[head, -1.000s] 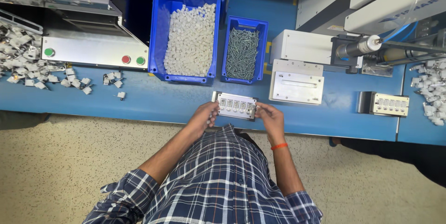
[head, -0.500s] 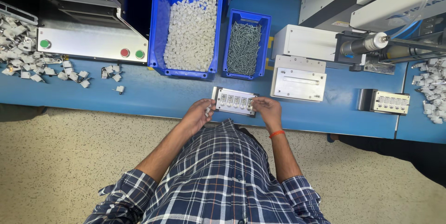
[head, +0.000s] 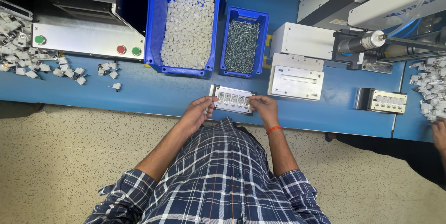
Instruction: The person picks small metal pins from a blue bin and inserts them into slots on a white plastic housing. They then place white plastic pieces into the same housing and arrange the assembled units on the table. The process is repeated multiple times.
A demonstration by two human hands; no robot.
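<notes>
Resting at the fixture plate (head: 232,99), both hands unmoved.

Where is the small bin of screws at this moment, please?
The small blue bin of screws sits at the back of the bench, right of the large bin of white parts, left of the white box.

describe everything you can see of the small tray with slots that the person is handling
The tray is a flat, pale grey rectangular block, metal by the look of it, with a row of about five slots holding small parts. It lies flat near the front edge of the blue table. The left hand touches its left end, the right hand its right end.
</notes>
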